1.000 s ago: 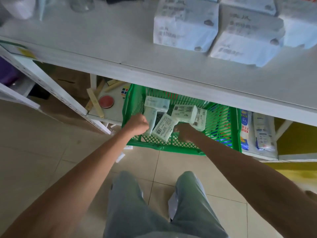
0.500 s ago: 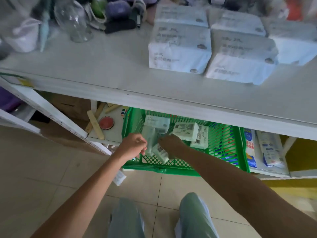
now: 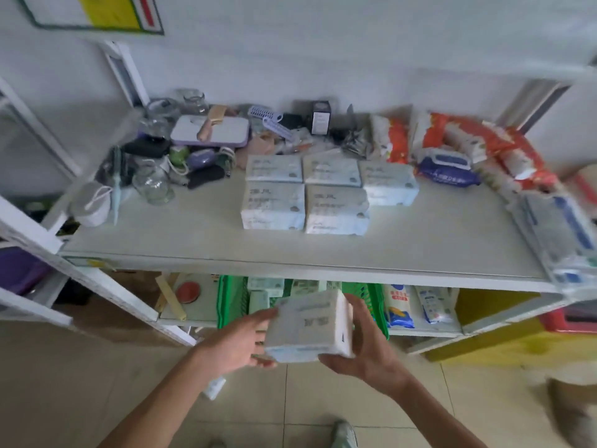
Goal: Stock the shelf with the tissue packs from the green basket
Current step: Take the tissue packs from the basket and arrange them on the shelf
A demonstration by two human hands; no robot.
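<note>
Gripping the tissue pack point(image 3: 308, 328) from both ends, left hand point(image 3: 237, 344) and right hand point(image 3: 363, 345) keep its long axis crosswise.

Small shop or stockroom: white metal shelf point(image 3: 290, 253) stacked with tissue packs point(image 3: 273, 205), snack bags point(image 3: 452, 137), sundries.

White shelf point(image 3: 420, 247), five tissue packs point(image 3: 273, 205) mid-board, glass jars point(image 3: 151, 182) left, red snack bags point(image 3: 517, 153) right
</note>
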